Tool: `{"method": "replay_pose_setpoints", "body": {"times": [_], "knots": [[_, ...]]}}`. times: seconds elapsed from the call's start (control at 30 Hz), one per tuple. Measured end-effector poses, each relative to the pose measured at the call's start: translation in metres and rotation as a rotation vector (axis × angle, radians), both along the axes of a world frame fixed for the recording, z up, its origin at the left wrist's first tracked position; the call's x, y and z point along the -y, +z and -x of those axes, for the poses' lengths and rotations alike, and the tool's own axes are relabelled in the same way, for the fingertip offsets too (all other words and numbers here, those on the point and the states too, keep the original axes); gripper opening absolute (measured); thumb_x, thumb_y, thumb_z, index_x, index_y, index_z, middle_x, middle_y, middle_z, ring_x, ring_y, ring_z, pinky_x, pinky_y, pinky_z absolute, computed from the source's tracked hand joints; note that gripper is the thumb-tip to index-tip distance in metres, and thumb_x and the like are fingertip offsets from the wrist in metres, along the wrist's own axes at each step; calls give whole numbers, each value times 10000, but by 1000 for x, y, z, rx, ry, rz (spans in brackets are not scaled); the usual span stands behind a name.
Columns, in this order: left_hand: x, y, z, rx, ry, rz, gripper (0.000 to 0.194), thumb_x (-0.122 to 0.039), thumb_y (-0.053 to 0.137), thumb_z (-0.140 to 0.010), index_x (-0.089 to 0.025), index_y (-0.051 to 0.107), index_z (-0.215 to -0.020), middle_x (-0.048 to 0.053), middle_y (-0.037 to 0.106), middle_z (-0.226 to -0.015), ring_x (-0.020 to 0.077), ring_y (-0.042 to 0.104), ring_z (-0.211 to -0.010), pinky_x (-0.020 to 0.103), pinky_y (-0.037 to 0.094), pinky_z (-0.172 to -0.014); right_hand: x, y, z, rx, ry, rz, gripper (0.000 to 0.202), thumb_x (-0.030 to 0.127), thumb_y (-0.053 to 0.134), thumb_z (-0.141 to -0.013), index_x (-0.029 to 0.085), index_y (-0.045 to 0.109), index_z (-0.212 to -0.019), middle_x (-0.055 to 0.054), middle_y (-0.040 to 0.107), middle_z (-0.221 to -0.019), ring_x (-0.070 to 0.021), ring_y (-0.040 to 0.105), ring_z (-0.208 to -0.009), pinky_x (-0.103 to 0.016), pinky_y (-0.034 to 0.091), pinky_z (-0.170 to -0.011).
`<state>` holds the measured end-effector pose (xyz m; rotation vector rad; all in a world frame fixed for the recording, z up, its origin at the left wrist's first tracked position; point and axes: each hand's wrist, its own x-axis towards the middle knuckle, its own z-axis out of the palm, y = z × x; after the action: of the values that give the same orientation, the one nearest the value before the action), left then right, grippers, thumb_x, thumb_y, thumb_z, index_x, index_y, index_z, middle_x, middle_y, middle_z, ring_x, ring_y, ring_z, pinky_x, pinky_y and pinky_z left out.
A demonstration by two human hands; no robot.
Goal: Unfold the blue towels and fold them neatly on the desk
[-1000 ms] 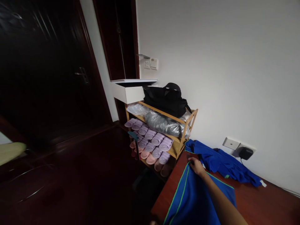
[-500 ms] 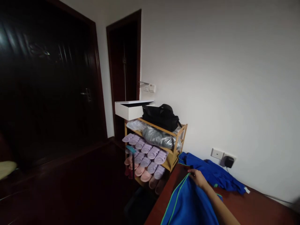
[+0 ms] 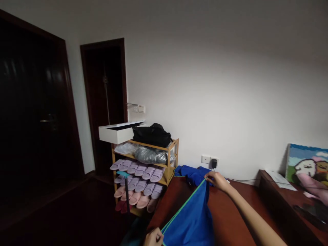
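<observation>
A piece of blue cloth [image 3: 191, 218] with bright green edging hangs stretched between my two hands above the brown table. My right hand [image 3: 217, 181] pinches its upper corner, arm reaching forward. At the bottom edge of the view, my left hand [image 3: 154, 236] grips the other end of the green edge, closed around it. The cloth's lower part runs out of view. Just behind my right hand, a second blue cloth [image 3: 191, 172] lies bunched on the table against the wall, partly hidden by that hand.
The reddish-brown table [image 3: 230, 212] runs along the white wall, with a black plug [image 3: 213, 164] in a socket. Left of it stands a wooden shoe rack [image 3: 170, 167] with rows of slippers [image 3: 140, 171], a black bag [image 3: 151, 135] and a white box [image 3: 112, 135]. A picture [image 3: 307, 160] leans at right.
The view has swung right, bringing the picture and raised ledge into sight. My left hand has appeared on the cloth, whose green edge is now pulled taut between both hands.
</observation>
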<state>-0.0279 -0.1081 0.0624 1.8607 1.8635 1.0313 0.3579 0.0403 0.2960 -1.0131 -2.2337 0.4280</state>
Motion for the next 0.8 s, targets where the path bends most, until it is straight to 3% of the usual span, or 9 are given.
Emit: {"method": "replay_pose_setpoints", "body": {"times": [0.1,0.3,0.4,0.47,0.57,0.8], "knots": [[-3,52,1,92,-15,-146,410,-621,581,-816,-260,605,-623,6,661,-604,225,657,-620,330,527,-643,24,23,-29,-46,-50,-37,341,526,567,-911,256,761,-984,-67,772,-1001,-241,702,-933,-354,540,-879],[1,206,-1,208,-162,-337,460,-687,620,-826,-234,691,-784,35,749,-804,239,698,-811,333,555,-783,71,63,-93,-199,-224,-99,464,642,561,-895,239,759,-1011,-94,780,-1048,-268,709,-992,-388,565,-902],[4,262,-8,208,-233,-420,384,-615,639,-847,-237,681,-799,31,741,-836,233,693,-858,329,547,-826,98,74,-117,-325,-296,-99,528,716,620,-823,233,767,-979,-91,788,-1017,-273,722,-961,-397,585,-896],[3,286,-14,216,-288,-459,329,-552,646,-858,-230,676,-796,23,727,-819,220,686,-837,311,545,-800,117,77,-130,-374,-316,-96,542,726,634,-811,229,767,-983,-85,788,-1013,-264,724,-945,-391,589,-896],[-2,306,-23,201,-361,-465,254,-471,655,-860,-223,677,-808,17,728,-820,204,684,-815,291,543,-768,144,76,-146,-418,-339,-85,569,737,627,-813,219,766,-1002,-86,784,-1034,-256,722,-948,-375,590,-890],[-5,322,-41,163,-510,-324,230,-453,707,-833,-223,697,-834,14,758,-848,198,710,-815,297,563,-770,197,61,-172,-420,-424,-81,557,740,620,-814,231,775,-978,-83,782,-1064,-274,709,-1012,-366,572,-940]]}}
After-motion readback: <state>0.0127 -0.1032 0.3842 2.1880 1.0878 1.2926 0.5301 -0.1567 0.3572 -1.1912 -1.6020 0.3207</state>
